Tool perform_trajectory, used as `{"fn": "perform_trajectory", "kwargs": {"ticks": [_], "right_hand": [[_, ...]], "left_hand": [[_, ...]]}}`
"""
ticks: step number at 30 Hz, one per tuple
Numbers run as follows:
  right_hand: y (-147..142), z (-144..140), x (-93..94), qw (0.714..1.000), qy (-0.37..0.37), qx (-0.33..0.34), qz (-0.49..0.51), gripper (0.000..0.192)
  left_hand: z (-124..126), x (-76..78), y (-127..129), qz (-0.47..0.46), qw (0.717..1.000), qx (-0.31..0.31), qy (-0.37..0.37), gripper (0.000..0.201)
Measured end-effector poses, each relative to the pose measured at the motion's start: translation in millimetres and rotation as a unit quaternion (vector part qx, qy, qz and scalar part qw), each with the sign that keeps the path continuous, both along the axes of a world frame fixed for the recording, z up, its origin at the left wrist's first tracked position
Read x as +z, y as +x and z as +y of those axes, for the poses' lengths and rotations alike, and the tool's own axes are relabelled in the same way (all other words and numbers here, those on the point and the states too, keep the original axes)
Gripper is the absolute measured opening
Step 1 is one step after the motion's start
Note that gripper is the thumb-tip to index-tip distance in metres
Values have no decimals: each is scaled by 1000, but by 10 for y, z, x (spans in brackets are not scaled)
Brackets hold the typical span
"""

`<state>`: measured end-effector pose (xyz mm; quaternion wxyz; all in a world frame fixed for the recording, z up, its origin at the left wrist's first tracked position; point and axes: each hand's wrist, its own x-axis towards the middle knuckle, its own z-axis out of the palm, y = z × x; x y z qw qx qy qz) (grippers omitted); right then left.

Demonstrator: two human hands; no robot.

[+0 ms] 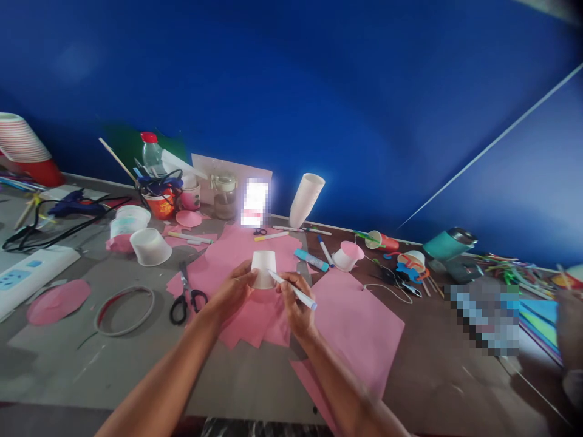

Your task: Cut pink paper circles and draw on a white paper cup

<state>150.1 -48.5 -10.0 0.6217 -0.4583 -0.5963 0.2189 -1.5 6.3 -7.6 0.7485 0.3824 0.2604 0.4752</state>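
A small white paper cup [263, 267] stands upside down, wide end lower, over pink paper in front of me. My left hand [237, 284] grips the cup's left side, thumb on its wall. Held like a pen in my right hand [295, 303] is a white marker [298, 291] with a bluish end. Its tip is at the cup's right side; whether it touches the wall I cannot tell. Pink paper sheets [243, 249] lie beneath both hands. Black-handled scissors [186, 297] rest left of my left forearm.
Behind the cup glows a blurred phone screen [255, 203], near a leaning stack of white cups [306, 200]. A glue stick [311, 260] and a pink-topped cup [347, 256] lie to the right. Leftward are a tape ring [125, 311], white cup [150, 247] and power strip [34, 279].
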Motion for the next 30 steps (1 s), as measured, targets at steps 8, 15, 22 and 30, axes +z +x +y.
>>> {"fn": "perform_trajectory", "kwargs": {"ticks": [8, 15, 22, 30], "right_hand": [[17, 33, -1, 999, -15, -39, 27, 23], [21, 75, -31, 991, -36, -12, 128, 21], [32, 75, -34, 986, -57, -11, 153, 24], [71, 58, -60, 979, -91, -1, 183, 19]], "left_hand": [[42, -56, -26, -21, 1000, -5, 5, 30], [54, -39, -65, -81, 996, -24, -22, 25], [41, 4, -92, -86, 995, -48, -22, 36], [85, -11, -148, -123, 990, -3, -66, 23]]}}
